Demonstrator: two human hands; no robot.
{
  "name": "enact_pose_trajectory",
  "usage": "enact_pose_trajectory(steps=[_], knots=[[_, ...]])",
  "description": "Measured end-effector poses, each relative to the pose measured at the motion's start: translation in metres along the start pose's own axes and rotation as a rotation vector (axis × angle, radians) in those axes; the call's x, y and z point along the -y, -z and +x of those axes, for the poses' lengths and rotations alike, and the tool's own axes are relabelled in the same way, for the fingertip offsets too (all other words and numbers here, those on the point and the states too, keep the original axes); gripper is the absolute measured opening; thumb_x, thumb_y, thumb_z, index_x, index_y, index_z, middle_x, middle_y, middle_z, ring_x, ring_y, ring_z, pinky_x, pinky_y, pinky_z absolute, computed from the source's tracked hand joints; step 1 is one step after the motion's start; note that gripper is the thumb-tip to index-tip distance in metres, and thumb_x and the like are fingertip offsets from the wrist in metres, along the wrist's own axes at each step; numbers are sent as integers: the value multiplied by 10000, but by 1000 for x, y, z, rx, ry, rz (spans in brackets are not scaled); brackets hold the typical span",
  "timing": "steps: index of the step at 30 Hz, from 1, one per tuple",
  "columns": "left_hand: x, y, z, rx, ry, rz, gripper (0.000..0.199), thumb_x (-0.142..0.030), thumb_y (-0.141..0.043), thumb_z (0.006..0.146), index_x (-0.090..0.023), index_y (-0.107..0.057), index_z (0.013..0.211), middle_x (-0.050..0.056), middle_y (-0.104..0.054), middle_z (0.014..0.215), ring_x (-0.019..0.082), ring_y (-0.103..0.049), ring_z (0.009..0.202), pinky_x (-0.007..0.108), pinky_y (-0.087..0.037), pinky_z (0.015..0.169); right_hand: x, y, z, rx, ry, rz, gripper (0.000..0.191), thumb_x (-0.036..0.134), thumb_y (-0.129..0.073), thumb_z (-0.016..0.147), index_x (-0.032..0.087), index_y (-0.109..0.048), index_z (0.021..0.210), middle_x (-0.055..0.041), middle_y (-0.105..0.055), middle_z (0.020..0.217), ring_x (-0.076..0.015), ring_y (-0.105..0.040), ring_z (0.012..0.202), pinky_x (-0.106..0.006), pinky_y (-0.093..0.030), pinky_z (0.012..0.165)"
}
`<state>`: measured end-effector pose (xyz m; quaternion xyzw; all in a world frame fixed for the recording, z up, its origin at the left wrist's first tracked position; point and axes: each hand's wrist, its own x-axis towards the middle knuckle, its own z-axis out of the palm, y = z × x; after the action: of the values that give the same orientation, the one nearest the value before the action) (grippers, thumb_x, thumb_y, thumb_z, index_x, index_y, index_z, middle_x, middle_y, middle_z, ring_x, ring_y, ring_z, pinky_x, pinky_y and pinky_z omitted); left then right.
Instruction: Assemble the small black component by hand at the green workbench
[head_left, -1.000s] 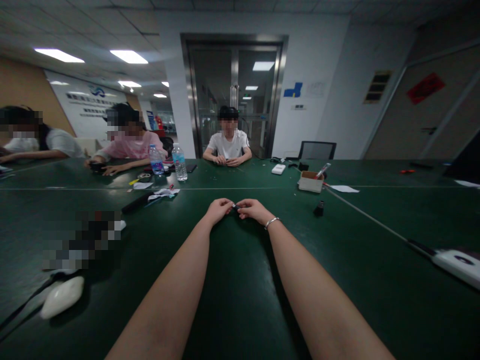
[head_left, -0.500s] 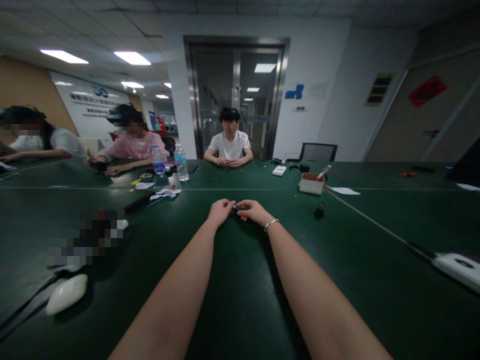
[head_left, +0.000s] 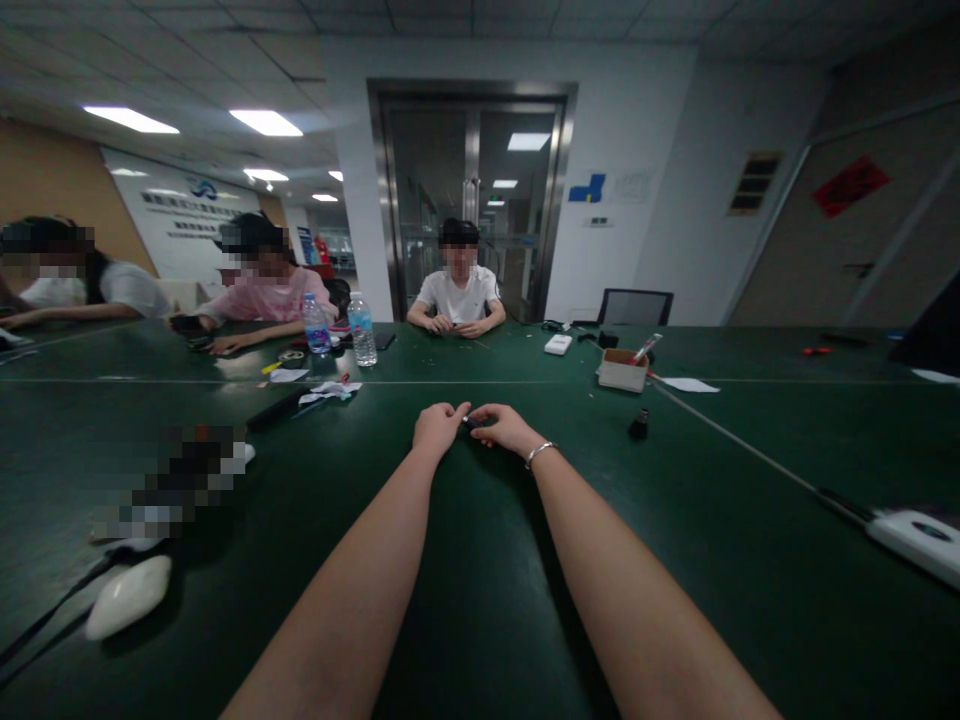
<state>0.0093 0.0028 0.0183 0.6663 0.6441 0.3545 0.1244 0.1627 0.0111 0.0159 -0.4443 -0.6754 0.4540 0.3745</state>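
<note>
My right hand (head_left: 508,428), with a silver bangle on its wrist, is closed on a small dark object (head_left: 472,423) with a shiny end; its kind is too small to make out. Close by on the left, my left hand (head_left: 439,428) is closed, thumb toward the object's shiny end. Whether its fingertips grip that end or something else is hidden. Both hands are low over the green table (head_left: 480,560). A small black piece with a narrower top (head_left: 639,425) stands on the table to the right of my hands.
Beyond my hands are a small box (head_left: 622,372) holding a pen-like item and two water bottles (head_left: 363,330). Crumpled paper (head_left: 330,390) lies left. A white mouse-shaped thing (head_left: 130,598) is near left; a white device (head_left: 915,540) is right. Three people sit across the table.
Both hands stay together around the small dark object, with only a slight shift of the fingers. The view has tipped up a little.
</note>
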Motion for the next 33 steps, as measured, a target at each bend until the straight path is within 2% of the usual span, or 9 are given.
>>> enact_pose_trajectory(steps=[11, 13, 18, 20, 24, 26, 29, 33], knots=[[-1, 8, -2, 36, 55, 121, 470, -568, -390, 805, -217, -632, 609, 53, -637, 662, 179, -553, 622, 271, -330, 562, -2, -4, 1, -38, 16, -114, 308, 24, -695, 640, 132, -612, 916, -30, -627, 928, -3, -490, 423, -135, -408, 362], [0, 7, -1, 47, 24, 89, 454, -552, -400, 809, -212, -641, 629, 50, -635, 659, 173, -553, 623, 268, -341, 568, -1, -5, 0, -43, 18, -118, 306, 29, -699, 640, 132, -613, 914, -30, -628, 922, -3, -494, 427, -133, -409, 364], [7, 1, 3, -2, -81, -120, 349, -503, -463, 796, -211, -652, 820, 5, -615, 634, 135, -535, 595, 243, -364, 580, 2, -4, -2, -53, -1, -77, 278, 16, -688, 650, 120, -611, 896, -39, -627, 903, -6, -505, 433, -135, -421, 375], [10, -1, 5, 54, -112, -227, 351, -500, -472, 788, -200, -650, 825, -1, -606, 624, 131, -536, 596, 242, -377, 587, 2, -3, -4, -61, 1, -54, 267, 11, -676, 660, 115, -608, 896, -35, -629, 868, -10, -510, 434, -137, -433, 389], [17, -3, 11, 263, -133, -488, 285, -381, -570, 731, -148, -653, 873, 33, -637, 712, 140, -571, 673, 245, -414, 625, 0, 0, -3, -82, 10, -28, 238, 10, -661, 673, 106, -605, 883, -4, -624, 726, -16, -501, 412, -135, -432, 395], [20, -4, 14, 300, -127, -544, 281, -346, -585, 717, -130, -650, 883, 46, -640, 725, 141, -574, 682, 248, -422, 632, -2, 1, -2, -72, 12, -14, 239, 7, -652, 678, 104, -605, 891, 9, -617, 669, -24, -508, 413, -134, -437, 404], [22, -5, 16, 278, -119, -479, 295, -407, -558, 736, -135, -644, 814, 37, -633, 691, 136, -562, 646, 253, -416, 624, -4, 1, -1, -60, 19, 2, 232, 3, -643, 679, 103, -608, 885, 4, -623, 675, -27, -518, 419, -138, -449, 415], [20, -3, 14, 219, -150, -270, 358, -485, -474, 776, -169, -616, 685, 13, -617, 647, 138, -542, 620, 256, -385, 621, -2, 0, -2, -66, 28, 4, 242, -14, -647, 658, 103, -611, 866, -18, -639, 768, -19, -517, 417, -150, -459, 422]])
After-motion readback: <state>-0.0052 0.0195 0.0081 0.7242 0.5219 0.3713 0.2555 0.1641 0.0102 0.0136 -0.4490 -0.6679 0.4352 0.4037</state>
